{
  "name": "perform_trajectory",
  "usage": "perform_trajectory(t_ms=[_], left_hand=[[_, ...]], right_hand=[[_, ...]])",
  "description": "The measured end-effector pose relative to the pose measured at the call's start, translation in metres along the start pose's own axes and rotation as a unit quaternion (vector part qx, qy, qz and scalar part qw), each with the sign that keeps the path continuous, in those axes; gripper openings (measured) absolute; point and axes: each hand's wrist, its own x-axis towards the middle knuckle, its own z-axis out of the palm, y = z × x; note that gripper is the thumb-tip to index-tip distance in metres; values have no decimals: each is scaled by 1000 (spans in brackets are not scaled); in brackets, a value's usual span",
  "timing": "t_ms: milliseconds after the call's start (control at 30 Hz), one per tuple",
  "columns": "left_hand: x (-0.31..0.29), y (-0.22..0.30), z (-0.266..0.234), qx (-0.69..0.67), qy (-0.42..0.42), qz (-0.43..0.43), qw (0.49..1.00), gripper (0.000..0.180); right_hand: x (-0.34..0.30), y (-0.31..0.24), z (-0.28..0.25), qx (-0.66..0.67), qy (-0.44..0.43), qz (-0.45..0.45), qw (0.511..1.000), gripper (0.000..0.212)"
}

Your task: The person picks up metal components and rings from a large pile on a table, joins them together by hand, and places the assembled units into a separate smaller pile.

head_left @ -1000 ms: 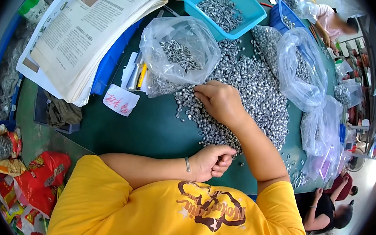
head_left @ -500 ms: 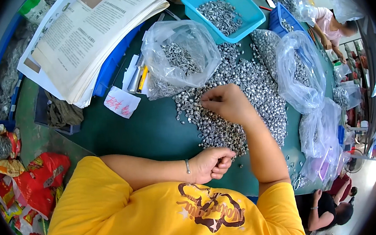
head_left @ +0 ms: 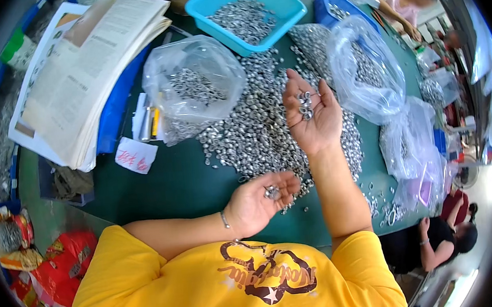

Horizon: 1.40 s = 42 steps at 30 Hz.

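Clear bag (head_left: 159, 73) of metal rings (head_left: 196, 86) sits L of loose metal pile (head_left: 249, 124), mouth up, prob. for easy reach. L hand (head_left: 253, 204): palm up, fingers loosely curled, cradling a few pcs (head_left: 271, 192), likely so none roll off. Pile lies spread on green table (head_left: 162, 196). R hand (head_left: 315, 121): palm up above it, unclenched, ring-shaped bits (head_left: 305, 106) lying loose, seemingly for viewing.

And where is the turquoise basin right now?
In the head view, the turquoise basin sits at top centre, beyond the heap of metal pieces and right of the stacked papers.
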Motion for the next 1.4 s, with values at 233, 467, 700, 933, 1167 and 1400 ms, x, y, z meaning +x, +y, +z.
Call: perform_trajectory(t_ms=[233,467,700,933,1167,1400], left_hand=[[4,4,0,-73,-50,12,996,38],[3,-6,-12,1,-10,-26,1000,27],[-3,0,-1,34,20,-147,988,19],[0,-2,-9,49,-11,-163,985,22],[-3,-7,-9,76,-20,-155,985,22],[-6,-12,-11,82,-37,-149,985,23]], right_hand=[[-50,21,-8,-136,-84,-56,986,53],[-106,58,-26,-782,-190,-305,510,18],[-106,5,-71,-835,24,-236,496,6],[-70,-9,-79,-852,96,-330,396,8],[-76,-14,-83,-850,60,-333,404,9],[-81,-16,-81,-689,62,-286,662,23]])
